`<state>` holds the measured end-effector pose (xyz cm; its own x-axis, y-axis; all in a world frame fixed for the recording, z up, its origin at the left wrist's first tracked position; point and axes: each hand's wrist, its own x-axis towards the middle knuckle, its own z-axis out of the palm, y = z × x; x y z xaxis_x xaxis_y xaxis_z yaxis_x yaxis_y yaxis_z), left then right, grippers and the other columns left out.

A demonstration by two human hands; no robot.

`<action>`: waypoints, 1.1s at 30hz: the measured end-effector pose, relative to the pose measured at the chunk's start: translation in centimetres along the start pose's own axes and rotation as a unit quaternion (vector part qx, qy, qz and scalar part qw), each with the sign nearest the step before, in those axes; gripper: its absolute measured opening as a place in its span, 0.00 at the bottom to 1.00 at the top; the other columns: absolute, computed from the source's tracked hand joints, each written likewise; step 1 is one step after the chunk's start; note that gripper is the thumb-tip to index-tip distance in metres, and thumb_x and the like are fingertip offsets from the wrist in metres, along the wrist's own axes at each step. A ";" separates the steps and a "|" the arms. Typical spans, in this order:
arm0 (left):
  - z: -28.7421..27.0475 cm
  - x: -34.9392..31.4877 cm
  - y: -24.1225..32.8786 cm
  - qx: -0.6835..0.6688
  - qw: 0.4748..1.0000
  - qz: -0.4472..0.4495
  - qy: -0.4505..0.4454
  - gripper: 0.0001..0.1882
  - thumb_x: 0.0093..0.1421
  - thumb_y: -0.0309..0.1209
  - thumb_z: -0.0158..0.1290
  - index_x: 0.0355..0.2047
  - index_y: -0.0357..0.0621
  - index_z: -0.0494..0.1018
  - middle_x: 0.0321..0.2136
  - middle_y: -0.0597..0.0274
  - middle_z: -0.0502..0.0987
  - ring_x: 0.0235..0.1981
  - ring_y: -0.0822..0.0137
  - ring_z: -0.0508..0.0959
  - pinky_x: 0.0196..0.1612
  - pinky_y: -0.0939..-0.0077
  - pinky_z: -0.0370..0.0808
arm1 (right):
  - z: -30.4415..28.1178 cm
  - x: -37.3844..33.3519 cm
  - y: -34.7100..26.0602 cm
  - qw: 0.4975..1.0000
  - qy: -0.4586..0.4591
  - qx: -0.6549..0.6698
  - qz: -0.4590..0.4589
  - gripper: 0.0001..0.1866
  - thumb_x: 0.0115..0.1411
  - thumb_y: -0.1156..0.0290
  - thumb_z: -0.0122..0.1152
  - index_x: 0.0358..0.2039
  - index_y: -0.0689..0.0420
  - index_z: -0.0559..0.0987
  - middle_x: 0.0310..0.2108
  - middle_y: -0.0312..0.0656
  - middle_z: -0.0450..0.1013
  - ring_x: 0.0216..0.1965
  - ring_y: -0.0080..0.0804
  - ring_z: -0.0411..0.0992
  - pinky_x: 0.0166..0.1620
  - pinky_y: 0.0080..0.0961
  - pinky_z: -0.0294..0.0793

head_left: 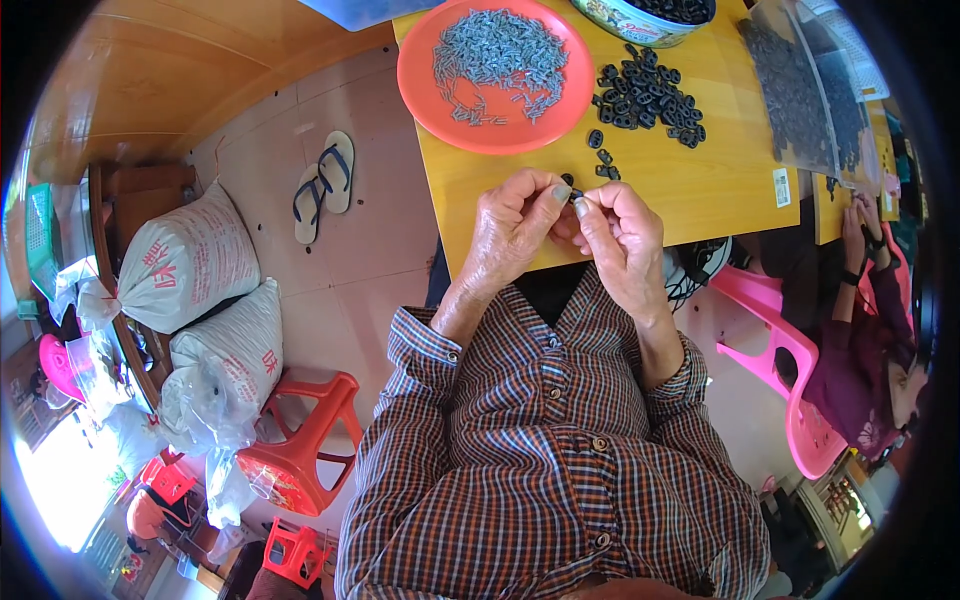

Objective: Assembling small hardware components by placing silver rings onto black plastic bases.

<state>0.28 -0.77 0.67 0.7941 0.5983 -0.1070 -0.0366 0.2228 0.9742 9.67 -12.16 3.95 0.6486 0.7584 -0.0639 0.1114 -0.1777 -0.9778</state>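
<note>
Close together over the table's near edge, my left hand [522, 222] and my right hand [622, 240] both pinch a small black plastic piece [575, 193] between thumbs and fingers. Most of the piece is hidden by the fingertips. Just beyond my hands a few loose black plastic pieces [605, 165] lie on the yellow table [720, 185]. A bigger heap of the same oval, holed pieces [648, 92] sits farther back. To the left of it, a round orange-red plate [420, 90] carries a pile of small silvery metal pins or screws [495, 50].
A tub [640, 28] of black pieces stands at the table's far edge, with clear bags [795, 90] of dark parts at right. Another person [870, 330] works at far right near a pink chair [790, 390]. White sacks [190, 255], a red stool [310, 440] and flip-flops [325, 185] are left.
</note>
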 end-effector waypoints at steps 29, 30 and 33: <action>0.9 0.5 0.7 0.453 0.858 0.233 0.063 0.08 0.51 0.23 0.58 0.33 0.37 0.75 0.29 0.57 0.71 0.26 0.60 0.76 0.28 0.69 0.73 | -4.1 -1.3 1.1 0.979 0.115 0.104 0.129 0.08 0.61 0.68 0.56 0.30 0.59 0.73 0.24 0.34 0.71 0.21 0.15 0.67 0.23 0.12 0.66; 1.0 0.6 0.7 0.494 0.835 0.236 0.049 0.09 0.50 0.23 0.59 0.33 0.38 0.75 0.30 0.58 0.71 0.28 0.58 0.75 0.29 0.67 0.74 | -4.0 -1.3 1.0 0.980 0.114 0.098 0.130 0.08 0.61 0.68 0.56 0.30 0.59 0.73 0.24 0.34 0.71 0.21 0.15 0.67 0.23 0.12 0.66; 1.0 0.8 0.2 0.516 0.823 0.235 0.035 0.09 0.49 0.23 0.59 0.33 0.38 0.75 0.30 0.58 0.70 0.31 0.59 0.75 0.31 0.65 0.74 | -4.0 -1.2 1.0 0.981 0.108 0.098 0.125 0.08 0.62 0.68 0.56 0.30 0.59 0.73 0.24 0.34 0.71 0.21 0.15 0.67 0.24 0.12 0.66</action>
<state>1.52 -1.06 1.03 0.8012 0.4822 0.3545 0.2327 -0.7967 0.5577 12.01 -15.78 3.86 0.7838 0.5529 -0.2828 -0.2046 -0.2001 -0.9582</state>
